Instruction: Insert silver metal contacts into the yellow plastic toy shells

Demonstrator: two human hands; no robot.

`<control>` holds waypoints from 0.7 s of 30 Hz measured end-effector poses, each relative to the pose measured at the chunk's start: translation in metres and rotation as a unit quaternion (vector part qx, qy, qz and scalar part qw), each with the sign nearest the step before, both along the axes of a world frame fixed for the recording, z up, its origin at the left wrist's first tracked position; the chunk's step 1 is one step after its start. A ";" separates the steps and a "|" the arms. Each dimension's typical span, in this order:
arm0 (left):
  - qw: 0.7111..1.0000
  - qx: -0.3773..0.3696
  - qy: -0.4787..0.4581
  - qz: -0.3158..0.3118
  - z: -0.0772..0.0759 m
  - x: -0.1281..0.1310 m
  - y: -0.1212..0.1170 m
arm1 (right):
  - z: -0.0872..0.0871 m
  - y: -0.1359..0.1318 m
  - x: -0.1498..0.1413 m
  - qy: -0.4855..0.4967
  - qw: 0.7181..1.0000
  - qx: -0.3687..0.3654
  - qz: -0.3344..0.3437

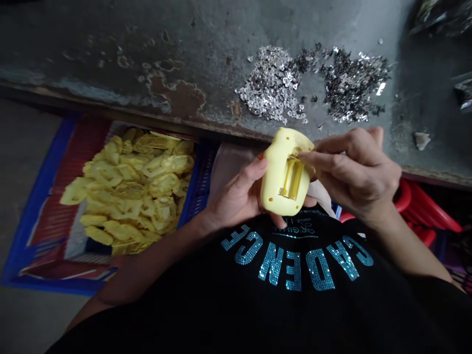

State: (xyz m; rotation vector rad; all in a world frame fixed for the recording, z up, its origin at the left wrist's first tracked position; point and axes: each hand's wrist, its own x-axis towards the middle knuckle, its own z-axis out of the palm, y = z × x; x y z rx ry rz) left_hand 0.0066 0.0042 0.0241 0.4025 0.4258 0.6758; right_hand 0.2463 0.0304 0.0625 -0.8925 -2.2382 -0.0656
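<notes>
A pale yellow plastic casing (271,184) with an open battery compartment is in my left hand (239,196), whose fingers wrap around its left side and underside. Small metal contacts show at the compartment's lower end. My right hand (356,169) is closed in a pinch, its fingertips at the upper right end of the compartment. Whatever sits between those fingertips is hidden. Beyond the casing, on the worktable, lie two heaps of small shiny metal pieces: a brighter heap (271,83) at left and a darker heap (352,86) at right.
The worn grey metal worktable (110,44) runs across the top, its front edge just beyond my hands. At lower left stands a blue plastic crate (33,206) filled with yellow plastic parts (136,182). A red plastic object (429,209) is at right, below the table edge.
</notes>
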 end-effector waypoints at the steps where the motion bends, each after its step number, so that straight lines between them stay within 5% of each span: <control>1: 1.000 -0.003 0.000 0.001 0.001 0.000 0.000 | 0.002 0.000 0.000 0.008 1.000 -0.018 -0.004; 21: 0.997 0.025 0.061 0.045 -0.004 0.005 -0.005 | -0.002 -0.004 0.003 -0.081 0.992 -0.086 0.048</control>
